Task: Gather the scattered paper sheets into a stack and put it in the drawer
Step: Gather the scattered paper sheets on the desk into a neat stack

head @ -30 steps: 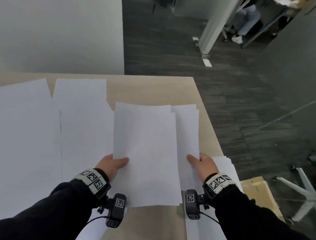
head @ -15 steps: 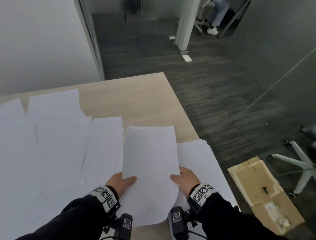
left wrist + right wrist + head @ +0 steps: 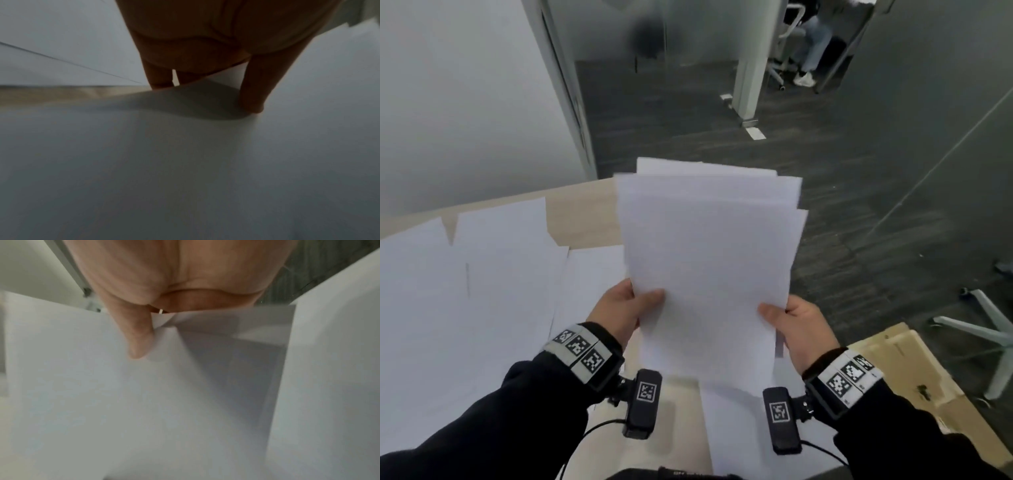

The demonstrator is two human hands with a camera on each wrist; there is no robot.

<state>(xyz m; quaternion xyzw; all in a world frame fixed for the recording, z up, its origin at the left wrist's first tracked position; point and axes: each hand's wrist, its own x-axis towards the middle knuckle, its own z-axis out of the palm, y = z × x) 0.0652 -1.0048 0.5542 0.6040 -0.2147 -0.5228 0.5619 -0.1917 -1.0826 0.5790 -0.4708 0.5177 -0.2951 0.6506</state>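
Plain white stack of sheets [image 3: 709,274], no print anywhere, faintly bluish in the shade. Same blank white on the loose sheets [image 3: 482,291] spread over the light tan woodgrain table [image 3: 582,212]. Black sleeves [image 3: 465,428], grey wristbands [image 3: 582,353] covered in black-and-white square marker codes, matching codes on the little black wrist cameras [image 3: 643,401]. Dark charcoal carpet [image 3: 859,222] with a streaky weave. Brown cardboard [image 3: 900,370] at the right. Pale grey wall [image 3: 465,102], light grey chair legs [image 3: 983,329]. Wrist views mostly washed-out white paper, dim greyish on the left one.
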